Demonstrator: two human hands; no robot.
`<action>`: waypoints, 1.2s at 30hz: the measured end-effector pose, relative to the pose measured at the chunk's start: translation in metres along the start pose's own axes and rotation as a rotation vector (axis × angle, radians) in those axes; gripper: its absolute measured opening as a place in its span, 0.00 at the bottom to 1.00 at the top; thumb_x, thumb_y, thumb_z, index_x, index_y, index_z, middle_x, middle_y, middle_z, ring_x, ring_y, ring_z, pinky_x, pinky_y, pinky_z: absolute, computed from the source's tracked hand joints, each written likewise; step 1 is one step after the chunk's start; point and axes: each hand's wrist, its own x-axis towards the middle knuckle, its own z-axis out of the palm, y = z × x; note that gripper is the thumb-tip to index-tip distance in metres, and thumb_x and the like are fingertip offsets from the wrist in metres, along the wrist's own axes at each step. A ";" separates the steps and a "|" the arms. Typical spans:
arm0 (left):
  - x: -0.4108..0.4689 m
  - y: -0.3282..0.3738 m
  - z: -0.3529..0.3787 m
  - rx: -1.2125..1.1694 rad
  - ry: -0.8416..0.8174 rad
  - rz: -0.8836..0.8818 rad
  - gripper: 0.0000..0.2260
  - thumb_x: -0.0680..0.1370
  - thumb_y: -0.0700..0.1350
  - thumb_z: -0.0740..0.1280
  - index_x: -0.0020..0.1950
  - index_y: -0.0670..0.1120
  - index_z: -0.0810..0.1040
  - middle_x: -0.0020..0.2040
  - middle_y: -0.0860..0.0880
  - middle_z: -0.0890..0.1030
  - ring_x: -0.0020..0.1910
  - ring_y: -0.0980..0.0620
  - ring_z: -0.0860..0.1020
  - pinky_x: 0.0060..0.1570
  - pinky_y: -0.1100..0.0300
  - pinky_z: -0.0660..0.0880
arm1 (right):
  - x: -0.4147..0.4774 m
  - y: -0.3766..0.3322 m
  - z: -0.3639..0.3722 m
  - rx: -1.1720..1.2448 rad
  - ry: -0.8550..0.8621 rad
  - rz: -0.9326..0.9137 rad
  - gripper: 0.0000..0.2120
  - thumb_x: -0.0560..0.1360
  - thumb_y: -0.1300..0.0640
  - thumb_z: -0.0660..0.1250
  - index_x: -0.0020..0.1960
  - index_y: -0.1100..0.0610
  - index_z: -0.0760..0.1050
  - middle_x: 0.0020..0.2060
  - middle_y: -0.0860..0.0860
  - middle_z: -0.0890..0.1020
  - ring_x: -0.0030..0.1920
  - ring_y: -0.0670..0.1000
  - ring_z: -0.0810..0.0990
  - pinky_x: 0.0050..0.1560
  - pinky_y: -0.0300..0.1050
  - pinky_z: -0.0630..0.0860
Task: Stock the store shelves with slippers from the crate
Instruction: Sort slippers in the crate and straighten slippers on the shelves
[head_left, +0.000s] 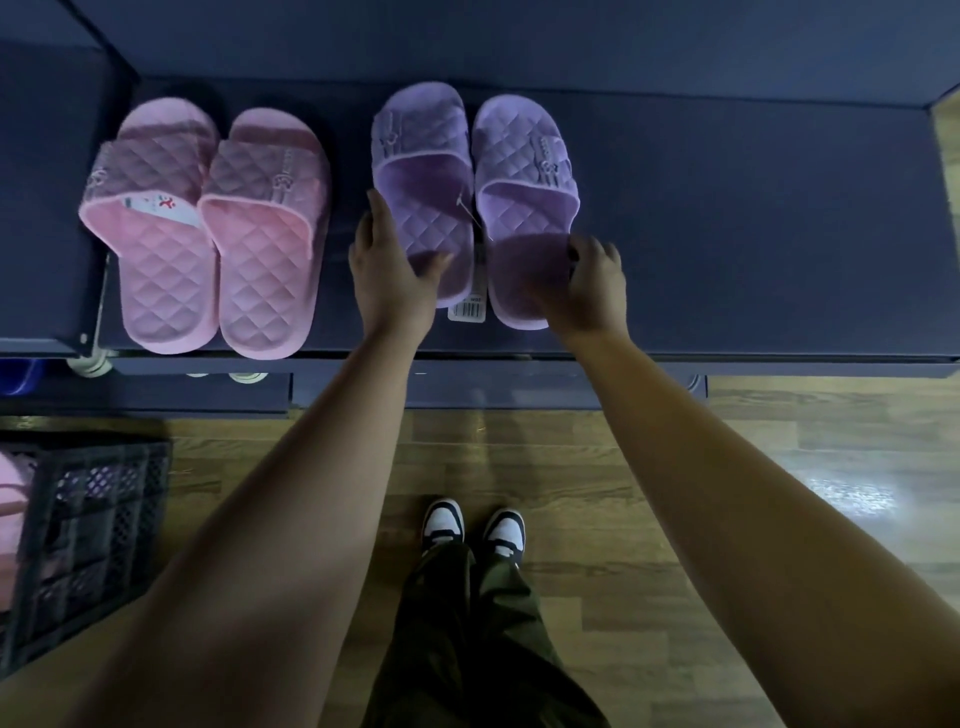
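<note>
Shelf (727, 234) carries 2 pairs: pink slippers (208, 234), purple slippers (467, 197). Crate (88, 530) on floor, lower left. Purple pair looks light, soft foam, bendy; take by heels. Left hand (389, 270) spread flat on left heel; right hand (592, 280) curled round right heel.

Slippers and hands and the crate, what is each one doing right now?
Purple slippers: side by side on the shelf, toes to the back, barcode tag between them.
Pink slippers: on the shelf, untouched.
Left hand: on the left purple slipper.
Right hand: on the right purple slipper's heel.
Crate: on the floor, holding something pink.
</note>
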 end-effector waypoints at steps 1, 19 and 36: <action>0.000 0.000 0.000 0.017 -0.005 0.003 0.40 0.74 0.50 0.71 0.78 0.41 0.51 0.76 0.43 0.61 0.74 0.44 0.59 0.70 0.56 0.56 | -0.001 0.001 0.000 -0.002 -0.006 -0.005 0.23 0.70 0.61 0.69 0.63 0.61 0.72 0.59 0.58 0.73 0.56 0.57 0.74 0.50 0.41 0.68; -0.139 -0.001 -0.185 0.373 0.093 0.146 0.16 0.77 0.49 0.60 0.60 0.43 0.77 0.53 0.42 0.81 0.50 0.39 0.78 0.48 0.50 0.72 | -0.148 -0.118 -0.035 0.034 -0.140 -0.243 0.17 0.76 0.59 0.63 0.65 0.56 0.74 0.62 0.55 0.75 0.56 0.54 0.78 0.54 0.42 0.72; -0.291 -0.227 -0.510 0.569 0.342 -0.025 0.15 0.77 0.50 0.62 0.60 0.46 0.78 0.49 0.45 0.83 0.47 0.43 0.80 0.49 0.52 0.72 | -0.419 -0.331 0.164 -0.044 -0.359 -0.617 0.13 0.77 0.58 0.64 0.60 0.57 0.78 0.56 0.56 0.81 0.54 0.56 0.79 0.54 0.46 0.74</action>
